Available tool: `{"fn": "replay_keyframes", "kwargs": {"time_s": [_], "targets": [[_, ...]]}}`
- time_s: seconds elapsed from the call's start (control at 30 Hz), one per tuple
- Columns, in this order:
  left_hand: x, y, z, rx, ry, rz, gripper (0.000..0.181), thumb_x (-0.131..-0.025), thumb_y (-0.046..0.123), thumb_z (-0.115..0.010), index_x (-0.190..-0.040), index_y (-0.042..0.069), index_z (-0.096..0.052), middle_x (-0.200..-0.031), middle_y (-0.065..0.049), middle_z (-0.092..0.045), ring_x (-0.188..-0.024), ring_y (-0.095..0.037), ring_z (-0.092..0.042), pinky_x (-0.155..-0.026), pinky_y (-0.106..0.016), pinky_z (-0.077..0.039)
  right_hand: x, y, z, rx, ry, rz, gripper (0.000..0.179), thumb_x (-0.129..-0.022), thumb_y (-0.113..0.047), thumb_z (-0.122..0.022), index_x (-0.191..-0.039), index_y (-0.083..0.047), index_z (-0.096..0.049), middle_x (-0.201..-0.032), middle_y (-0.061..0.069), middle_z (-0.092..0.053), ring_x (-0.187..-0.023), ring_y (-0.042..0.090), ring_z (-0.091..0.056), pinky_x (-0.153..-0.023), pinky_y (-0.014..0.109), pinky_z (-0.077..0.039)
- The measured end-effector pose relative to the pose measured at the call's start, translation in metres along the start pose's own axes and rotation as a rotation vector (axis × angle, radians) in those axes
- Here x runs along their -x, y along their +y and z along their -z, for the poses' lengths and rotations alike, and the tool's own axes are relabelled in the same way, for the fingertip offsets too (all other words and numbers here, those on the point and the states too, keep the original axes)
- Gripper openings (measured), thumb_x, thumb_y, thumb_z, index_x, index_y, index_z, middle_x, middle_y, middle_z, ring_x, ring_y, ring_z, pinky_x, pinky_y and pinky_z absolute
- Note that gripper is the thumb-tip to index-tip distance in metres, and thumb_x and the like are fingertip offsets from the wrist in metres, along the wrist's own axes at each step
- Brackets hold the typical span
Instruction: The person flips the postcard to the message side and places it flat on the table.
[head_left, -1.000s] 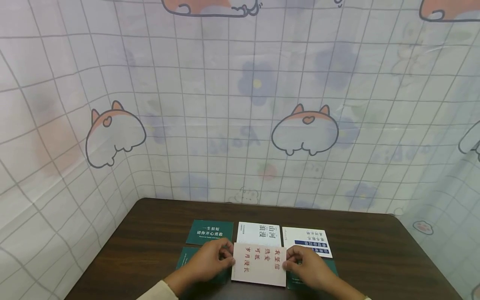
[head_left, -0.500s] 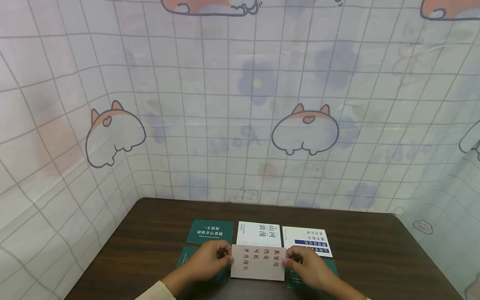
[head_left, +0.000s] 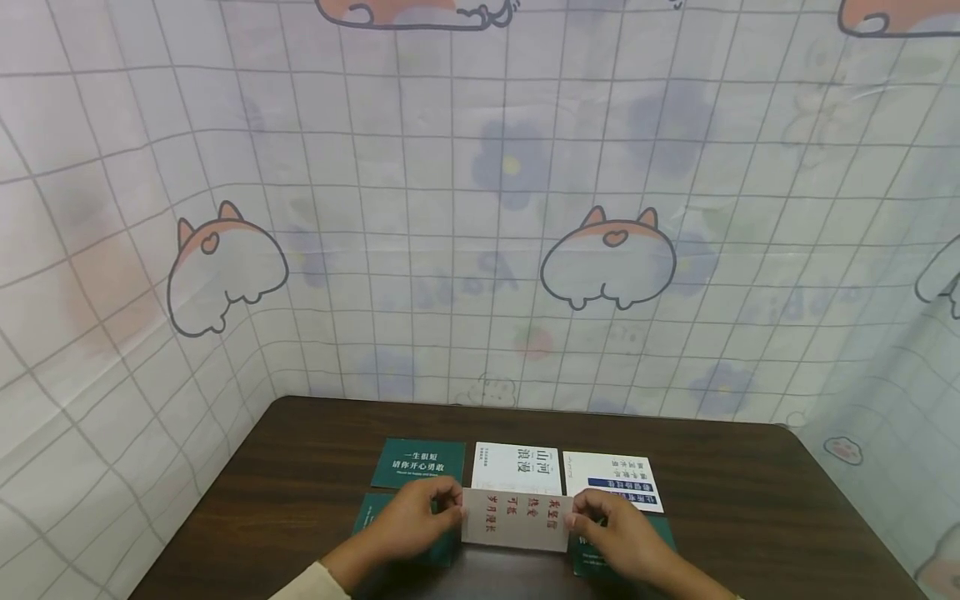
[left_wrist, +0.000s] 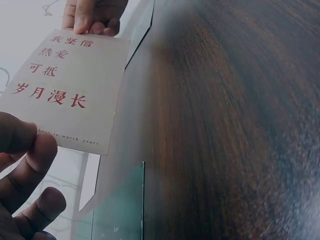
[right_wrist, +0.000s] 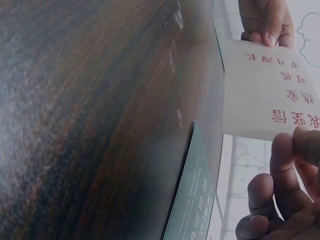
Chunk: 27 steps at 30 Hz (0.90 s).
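A pale card printed with red characters is held up between my two hands, tilted, over the near middle of the table. My left hand pinches its left edge between thumb and fingers. At the opposite edge my right hand pinches it the same way. Both wrist views show the card raised off the surface. Behind it lies a white card, its lower part hidden. Green cards lie under each hand: one at the left, one at the right, both partly covered.
The dark wooden table bears the cards in rows. In the back row are a green card at the left and a white card with blue bands at the right. A patterned curtain encloses the table's back and sides.
The pale card has tilted, so its face looks shorter and its near edge higher in the head view. Both hands keep their hold, with little shift.
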<state>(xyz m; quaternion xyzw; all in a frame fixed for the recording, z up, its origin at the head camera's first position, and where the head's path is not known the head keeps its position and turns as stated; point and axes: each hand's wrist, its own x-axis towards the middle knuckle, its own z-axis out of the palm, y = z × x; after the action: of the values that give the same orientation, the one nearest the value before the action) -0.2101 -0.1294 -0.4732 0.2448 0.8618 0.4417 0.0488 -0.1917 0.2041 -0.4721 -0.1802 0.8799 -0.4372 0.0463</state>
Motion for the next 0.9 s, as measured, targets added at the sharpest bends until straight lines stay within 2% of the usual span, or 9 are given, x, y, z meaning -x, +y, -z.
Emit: {"fn": "replay_keyframes", "kwargs": {"time_s": [0.4,0.77,0.9], "targets": [[0.0005,-0.0042,0.0,-0.002,-0.009,-0.001,0.007,-0.099,0.023,-0.069,-0.093,0.022,-0.065,-0.084,0.013,-0.063,-0.082,-0.007,-0.06,-0.077,-0.034,-0.046,0.0015,0.0019,0.0015,0.012,-0.005,0.0,0.014,-0.1,-0.032,-0.068,-0.095,-0.018,-0.07,-0.089,-0.01,-0.068,-0.084,0.01,-0.061,-0.074,0.032,-0.048],[0.0025,-0.0043,-0.001,0.026,-0.02,0.009,0.005,-0.097,0.023,-0.071,-0.093,0.02,-0.069,-0.086,0.013,-0.065,-0.086,-0.008,-0.062,-0.081,-0.036,-0.047,0.0041,0.0046,0.0003,0.003,0.015,0.045,0.012,-0.097,-0.027,-0.071,-0.097,-0.015,-0.072,-0.088,-0.011,-0.068,-0.083,0.006,-0.06,-0.071,0.029,-0.048],[0.0033,-0.0046,-0.0013,0.022,-0.016,-0.012,0.007,-0.097,0.023,-0.072,-0.092,0.023,-0.068,-0.087,0.012,-0.065,-0.086,-0.008,-0.061,-0.08,-0.035,-0.047,0.0049,0.0056,-0.0004,-0.004,0.012,0.055,0.011,-0.098,-0.027,-0.071,-0.099,-0.016,-0.073,-0.089,-0.012,-0.068,-0.082,0.006,-0.059,-0.07,0.029,-0.048]]}}
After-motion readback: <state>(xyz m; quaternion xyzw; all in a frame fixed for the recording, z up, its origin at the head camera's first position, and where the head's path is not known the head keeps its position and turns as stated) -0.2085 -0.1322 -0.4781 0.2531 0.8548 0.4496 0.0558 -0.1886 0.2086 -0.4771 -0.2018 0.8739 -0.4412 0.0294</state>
